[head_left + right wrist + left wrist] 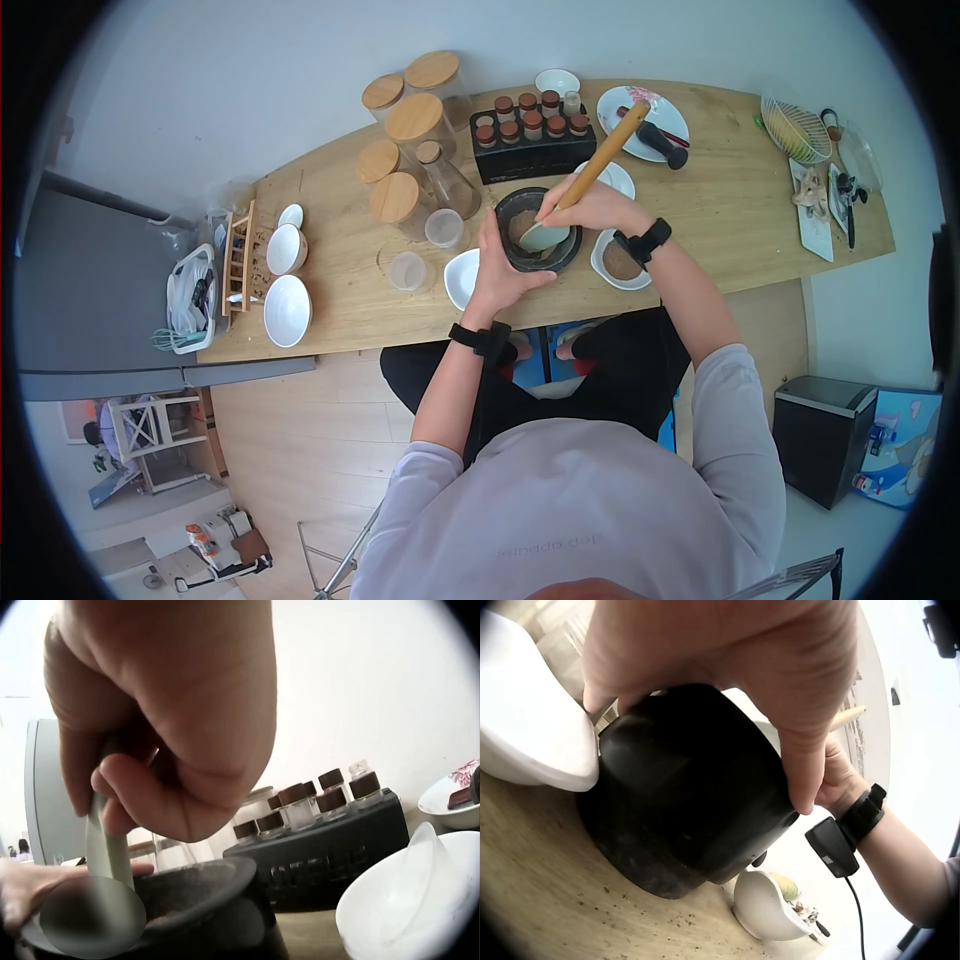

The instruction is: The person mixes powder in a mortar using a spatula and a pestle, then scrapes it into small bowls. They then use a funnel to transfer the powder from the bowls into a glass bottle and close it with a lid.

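A dark stone mortar (571, 245) with brown powder in it stands on the table near its front edge. My left hand (503, 272) grips its outer wall, thumb on one side and fingers on the other, as the left wrist view shows around the black mortar (682, 780). In my right hand (600, 207) is a spoon with a wooden handle (603, 158) and a pale green head, held low on the shaft. The spoon's head (94, 916) is down inside the mortar. Just right of the mortar is a white dish (608, 268) of brown powder.
Behind the mortar stands a black rack (535, 160) of brown-capped jars. Wood-lidded canisters (397, 198) and clear plastic cups (408, 272) are to the left, beside a white dish (460, 280). At the back right, a plate (610, 100) bears a black pestle-like tool (660, 145).
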`<control>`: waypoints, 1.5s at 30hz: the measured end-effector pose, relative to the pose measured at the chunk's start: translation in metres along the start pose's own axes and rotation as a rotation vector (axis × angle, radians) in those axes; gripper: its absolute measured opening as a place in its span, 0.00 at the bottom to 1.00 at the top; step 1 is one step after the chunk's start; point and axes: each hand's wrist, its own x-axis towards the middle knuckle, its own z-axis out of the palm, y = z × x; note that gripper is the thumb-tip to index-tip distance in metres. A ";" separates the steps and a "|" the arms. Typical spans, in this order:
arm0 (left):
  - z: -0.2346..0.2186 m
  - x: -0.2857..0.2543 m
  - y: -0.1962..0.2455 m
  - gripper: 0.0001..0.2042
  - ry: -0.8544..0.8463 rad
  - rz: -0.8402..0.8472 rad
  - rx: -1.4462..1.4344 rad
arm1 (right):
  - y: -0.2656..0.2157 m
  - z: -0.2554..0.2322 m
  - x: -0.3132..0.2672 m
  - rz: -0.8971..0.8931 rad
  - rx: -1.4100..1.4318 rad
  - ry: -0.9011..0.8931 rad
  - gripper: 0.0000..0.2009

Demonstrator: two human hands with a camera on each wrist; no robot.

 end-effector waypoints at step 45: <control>0.001 0.000 -0.001 0.69 0.017 -0.003 0.013 | -0.021 0.053 -0.010 0.119 -0.016 0.397 0.09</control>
